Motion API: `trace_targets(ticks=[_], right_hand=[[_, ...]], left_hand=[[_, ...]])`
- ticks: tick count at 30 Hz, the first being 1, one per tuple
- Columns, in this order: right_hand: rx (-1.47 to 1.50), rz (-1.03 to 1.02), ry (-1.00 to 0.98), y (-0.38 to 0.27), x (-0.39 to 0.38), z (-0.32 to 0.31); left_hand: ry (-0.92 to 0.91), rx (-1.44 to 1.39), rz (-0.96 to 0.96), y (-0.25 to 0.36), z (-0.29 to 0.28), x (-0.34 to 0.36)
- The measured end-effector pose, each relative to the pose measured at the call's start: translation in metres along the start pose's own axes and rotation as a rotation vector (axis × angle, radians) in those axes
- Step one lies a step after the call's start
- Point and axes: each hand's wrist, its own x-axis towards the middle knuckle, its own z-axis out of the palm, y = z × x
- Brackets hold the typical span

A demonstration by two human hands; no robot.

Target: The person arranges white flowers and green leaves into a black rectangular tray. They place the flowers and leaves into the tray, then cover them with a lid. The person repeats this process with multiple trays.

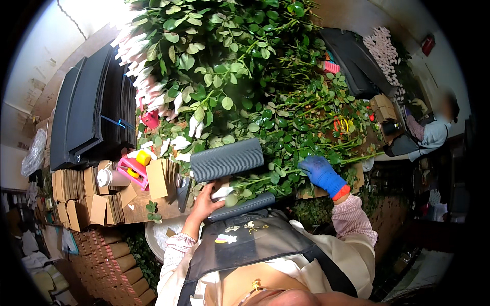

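A dark corrugated sheet (pixel 227 159) is curved over at the table's near edge, its lower part (pixel 242 206) lying against my apron. Between the two parts lies a rose with a white-wrapped head (pixel 222 193), its leafy stem running right. My bare left hand (pixel 203 203) is at the sheet's left end beside that head, thumb and fingers apart. In a blue glove with a red cuff, my right hand (pixel 321 173) is closed over leafy rose stems (pixel 360 158); the fingertips are partly lost among leaves. A large heap of roses (pixel 219 76) with white-wrapped heads covers the table beyond.
Stacked dark sheets (pixel 84 112) stand at the left. Nearer are cardboard pieces (pixel 76 191), a pink tape dispenser (pixel 133 172), and a pale bottle (pixel 112 178). A white bin (pixel 155 237) is below the table edge. Another person (pixel 431 132) sits at the far right.
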Motion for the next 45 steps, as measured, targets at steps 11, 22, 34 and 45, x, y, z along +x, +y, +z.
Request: trace_targets(ticks=[11, 22, 34, 45], right_hand=[[-0.142, -0.119, 0.620, -0.057, 0.166, -0.100], [-0.419, -0.425, 0.585, -0.086, 0.313, -0.167], [-0.490, -0.344, 0.401, -0.016, 0.224, -0.202], [-0.578, -0.430, 0.848, -0.046, 0.301, -0.209]], left_hand=[[-0.182, 0.139, 0.091, 0.044, -0.020, 0.011], [-0.012, 0.217, 0.178, 0.036, -0.004, 0.016], [-0.095, 0.216, 0.109, 0.031, -0.003, 0.025], [-0.065, 0.204, 0.117, 0.031, 0.001, 0.021]])
